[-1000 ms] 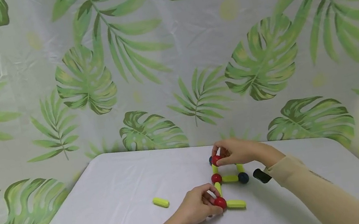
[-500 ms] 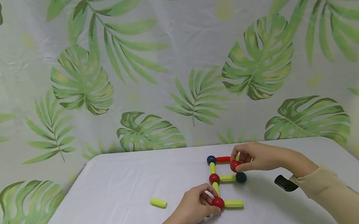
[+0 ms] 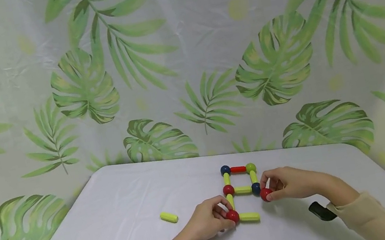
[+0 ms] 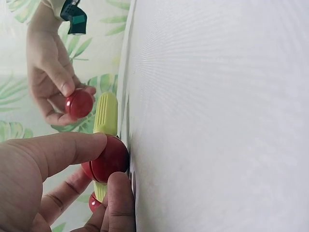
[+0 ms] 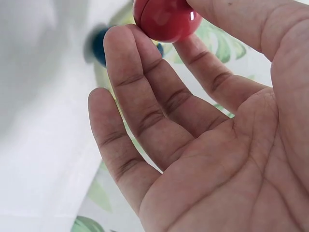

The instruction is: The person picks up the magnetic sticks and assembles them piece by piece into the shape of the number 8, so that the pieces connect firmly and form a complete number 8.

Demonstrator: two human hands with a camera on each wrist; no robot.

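My left hand (image 3: 210, 222) grips a red ball (image 3: 232, 216) at the near corner of a ball-and-rod figure lying on the table. From that ball a yellow-green rod (image 3: 249, 216) points right, and another runs back to a second red ball (image 3: 228, 190). Between finger and thumb my right hand (image 3: 291, 183) pinches a loose red ball (image 4: 78, 104), held just right of the dark blue ball (image 3: 256, 188). The figure's back part is a square, with a blue ball (image 3: 226, 170), a red rod (image 3: 238, 169) and a green ball (image 3: 250, 168) along its far side.
A single yellow-green rod (image 3: 169, 217) lies on the white table (image 3: 126, 204), left of the figure. Behind the table's far edge hangs a leaf-patterned cloth (image 3: 153, 75). Each wrist wears a black camera.
My right hand has carried its red ball from the figure's far left corner rightward and then nearer, uncovering the square's far side. The left hand keeps its hold on the near red ball.
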